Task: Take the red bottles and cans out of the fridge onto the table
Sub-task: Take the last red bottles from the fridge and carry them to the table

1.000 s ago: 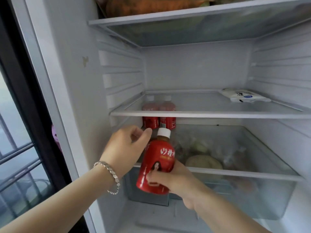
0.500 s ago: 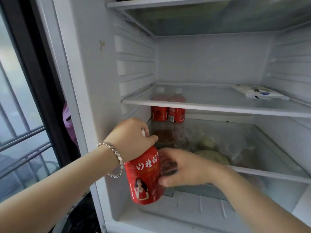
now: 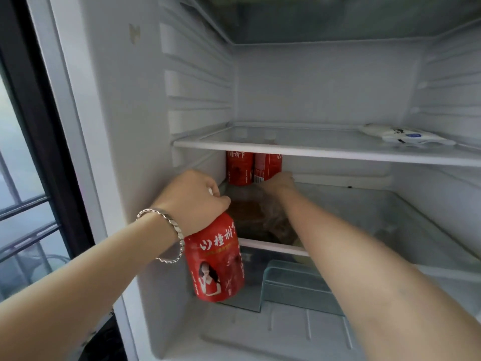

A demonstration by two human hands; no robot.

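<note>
Red bottle [image 3: 216, 259] hung gripped by the left hand [image 3: 192, 199] inside the fridge [image 3: 325, 82], barred window [image 3: 23, 212] leftward. Right hand [image 3: 279, 182] was against two rear bottles [image 3: 240, 168]; its grip was indeterminate.

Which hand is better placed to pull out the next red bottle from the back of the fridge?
The right. The right hand is at the base of a red-labelled plastic bottle under the white-edged glass shelf; the left hand is full, gripping another red bottle by its top.
</note>
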